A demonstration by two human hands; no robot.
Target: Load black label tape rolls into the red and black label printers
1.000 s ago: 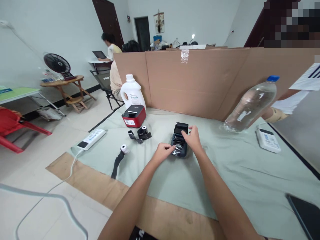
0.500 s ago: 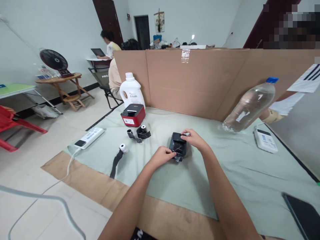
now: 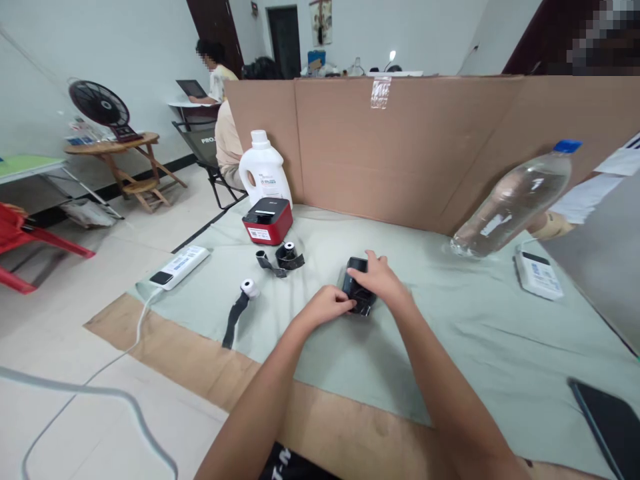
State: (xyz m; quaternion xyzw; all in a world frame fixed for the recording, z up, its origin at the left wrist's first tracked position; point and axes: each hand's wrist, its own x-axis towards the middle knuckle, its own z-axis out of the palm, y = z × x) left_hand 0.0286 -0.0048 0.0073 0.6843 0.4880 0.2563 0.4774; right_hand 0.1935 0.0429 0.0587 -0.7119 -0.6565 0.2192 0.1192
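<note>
A small black device that looks like a portable receipt printer lies on the pale green cloth. A shiny dark strip sticks out of its near end. My left hand is closed at its near left edge, thumb and finger on the strip's side. Across its top and right side lies my right hand, fingers bent round the body and hiding part of it. To the left are a white paper roll with a dark tail and two dark curled rolls. Behind these sits a red and black box-shaped device.
A white jug stands by the cardboard screen. On the right, a large clear bottle leans before a co-worker's arm. White power strips lie at both sides. A phone is near the right front edge.
My right hand has moved from the device's far corner over its top and right side. My left hand stays at the near left edge. The camera view has shifted slightly.
</note>
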